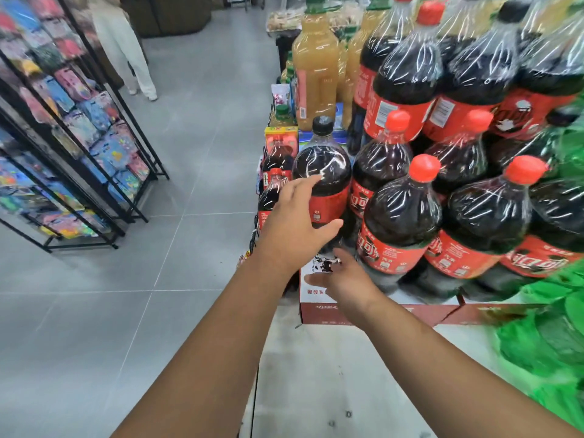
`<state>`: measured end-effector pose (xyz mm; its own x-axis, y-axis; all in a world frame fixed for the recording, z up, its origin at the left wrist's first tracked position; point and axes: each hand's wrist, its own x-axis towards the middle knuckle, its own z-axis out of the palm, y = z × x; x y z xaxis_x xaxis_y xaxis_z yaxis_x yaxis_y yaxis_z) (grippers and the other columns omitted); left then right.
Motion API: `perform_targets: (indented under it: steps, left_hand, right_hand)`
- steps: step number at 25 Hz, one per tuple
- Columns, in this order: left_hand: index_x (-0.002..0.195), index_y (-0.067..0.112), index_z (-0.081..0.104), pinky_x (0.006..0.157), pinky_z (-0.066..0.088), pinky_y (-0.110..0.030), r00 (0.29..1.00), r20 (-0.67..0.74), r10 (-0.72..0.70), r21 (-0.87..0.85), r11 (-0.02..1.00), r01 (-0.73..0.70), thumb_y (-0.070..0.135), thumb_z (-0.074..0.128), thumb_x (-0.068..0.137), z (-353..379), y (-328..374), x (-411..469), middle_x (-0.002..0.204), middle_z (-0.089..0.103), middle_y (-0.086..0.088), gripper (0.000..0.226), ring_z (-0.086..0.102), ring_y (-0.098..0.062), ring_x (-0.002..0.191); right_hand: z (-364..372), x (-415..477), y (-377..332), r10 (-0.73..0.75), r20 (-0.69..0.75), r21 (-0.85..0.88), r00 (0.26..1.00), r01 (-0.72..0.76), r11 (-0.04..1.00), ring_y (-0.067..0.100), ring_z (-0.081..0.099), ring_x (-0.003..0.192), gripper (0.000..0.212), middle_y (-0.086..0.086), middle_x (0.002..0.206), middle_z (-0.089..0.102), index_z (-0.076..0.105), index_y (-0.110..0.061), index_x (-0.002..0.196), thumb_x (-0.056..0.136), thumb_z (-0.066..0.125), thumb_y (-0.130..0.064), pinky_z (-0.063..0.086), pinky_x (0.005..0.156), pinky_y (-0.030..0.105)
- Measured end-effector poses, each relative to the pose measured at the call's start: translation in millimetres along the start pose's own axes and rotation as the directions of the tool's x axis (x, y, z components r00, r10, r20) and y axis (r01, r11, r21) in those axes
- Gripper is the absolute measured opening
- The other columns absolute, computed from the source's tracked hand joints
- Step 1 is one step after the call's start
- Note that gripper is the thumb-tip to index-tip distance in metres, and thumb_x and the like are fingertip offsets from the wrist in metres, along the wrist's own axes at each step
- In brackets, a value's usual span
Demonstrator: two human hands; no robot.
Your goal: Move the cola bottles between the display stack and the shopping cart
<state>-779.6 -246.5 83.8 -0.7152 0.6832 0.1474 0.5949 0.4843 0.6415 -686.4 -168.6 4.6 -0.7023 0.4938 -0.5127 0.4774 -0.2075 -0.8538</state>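
Observation:
A large cola bottle with a black cap (325, 165) stands at the left corner of the display stack (458, 184) of shrink-wrapped, red-capped cola bottles. My left hand (294, 222) is spread open against this bottle's left side and red label, fingers straight. My right hand (344, 279) is open lower down, at the bottle's base, over a red and white carton (373, 311) that carries the bottles. No shopping cart is in view.
Yellow juice bottles (316, 67) stand behind the cola. Smaller cola bottles (275, 178) sit left of the stack. Green plastic (553, 336) fills the right. A black wire rack (72, 137) of colourful packets lines the left aisle. A person (126, 49) stands far up the grey floor.

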Motion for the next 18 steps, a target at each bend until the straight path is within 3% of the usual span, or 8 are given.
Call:
perform_targets:
  steps: [3, 5, 8, 11, 13, 15, 18]
  left_hand:
    - [0.149, 0.030, 0.046, 0.109, 0.041, -0.030, 0.997, 0.040, 0.060, 0.047, 0.997, -0.061, 0.040, 0.074, 0.090, -1.0, 13.2, -26.4, 0.149, 0.046, 0.006, 0.066, 0.049, -0.012, 0.132]
    - [0.145, 0.030, 0.051, 0.104, 0.040, -0.023, 0.994, 0.060, 0.093, 0.053, 0.994, -0.096, 0.040, 0.074, 0.090, 1.9, 22.7, -43.6, 0.144, 0.051, 0.009, 0.060, 0.051, -0.010, 0.127]
    - [0.136, 0.029, 0.059, 0.099, 0.035, -0.015, 0.982, 0.088, 0.165, 0.010, 0.986, -0.167, 0.038, 0.075, 0.088, 14.0, 44.0, -70.2, 0.135, 0.056, 0.011, 0.051, 0.053, -0.005, 0.122]
    - [0.131, 0.027, 0.064, 0.104, 0.042, -0.023, 0.962, 0.132, 0.239, -0.056, 0.971, -0.234, 0.047, 0.069, 0.084, 35.0, 78.0, -94.4, 0.128, 0.061, 0.011, 0.051, 0.054, -0.005, 0.120]
    - [0.130, 0.026, 0.064, 0.104, 0.041, -0.023, 0.945, 0.142, 0.296, -0.053, 0.955, -0.291, 0.047, 0.069, 0.084, 52.9, 105.7, -109.1, 0.127, 0.061, 0.011, 0.051, 0.054, -0.007, 0.120]
    - [0.133, 0.027, 0.063, 0.104, 0.039, -0.023, 0.934, 0.149, 0.324, -0.051, 0.946, -0.320, 0.040, 0.074, 0.088, 68.8, 131.6, -123.1, 0.129, 0.060, 0.010, 0.048, 0.053, -0.009, 0.122]
    - [0.136, 0.030, 0.060, 0.109, 0.042, -0.034, 0.920, 0.178, 0.348, -0.029, 0.937, -0.349, 0.045, 0.070, 0.089, 89.5, 170.4, -144.7, 0.134, 0.058, 0.009, 0.050, 0.053, -0.013, 0.126]
  right_hand:
    - [-19.4, -34.8, 2.4, -0.038, 0.053, -0.134, 0.998, 0.045, 0.990, 0.015, 0.057, 0.112, 0.083, 0.000, 0.137, 0.047, 0.038, -0.030, 0.146, 0.077, 0.082, -0.016, 0.051, 0.086, 0.030]
    - [-39.5, -59.9, 4.3, -0.066, 0.084, -0.221, 0.994, 0.084, 0.972, 0.004, 0.056, 0.105, 0.077, -0.003, 0.133, 0.049, 0.044, -0.031, 0.141, 0.076, 0.082, -0.019, 0.049, 0.077, 0.019]
    - [-74.2, -92.9, 17.5, -0.085, 0.077, -0.342, 0.993, 0.106, 0.934, -0.008, 0.054, 0.087, 0.062, -0.013, 0.111, 0.057, 0.049, -0.029, 0.131, 0.078, 0.080, -0.014, 0.043, 0.063, 0.005]
    - [-108.0, -120.5, 35.7, -0.106, 0.042, -0.411, 0.993, 0.114, 0.904, 0.004, 0.067, 0.089, 0.061, -0.006, 0.107, 0.069, 0.051, -0.019, 0.131, 0.078, 0.078, -0.005, 0.054, 0.071, 0.017]
    - [-134.3, -141.4, 47.7, -0.169, -0.015, -0.490, 0.986, 0.140, 0.861, 0.003, 0.067, 0.093, 0.053, -0.012, 0.102, 0.071, 0.059, -0.032, 0.117, 0.072, 0.080, -0.015, 0.056, 0.084, 0.031]
    - [-161.8, -165.3, 57.9, -0.194, -0.050, -0.564, 0.980, 0.133, 0.815, 0.003, 0.064, 0.097, 0.046, -0.016, 0.102, 0.069, 0.061, -0.038, 0.108, 0.067, 0.079, -0.028, 0.053, 0.089, 0.033]
    - [-201.4, -208.9, 74.5, -0.248, -0.099, -0.682, 0.964, 0.116, 0.722, 0.010, 0.057, 0.112, 0.069, -0.009, 0.122, 0.061, 0.053, -0.037, 0.126, 0.061, 0.072, -0.048, 0.048, 0.094, 0.031]
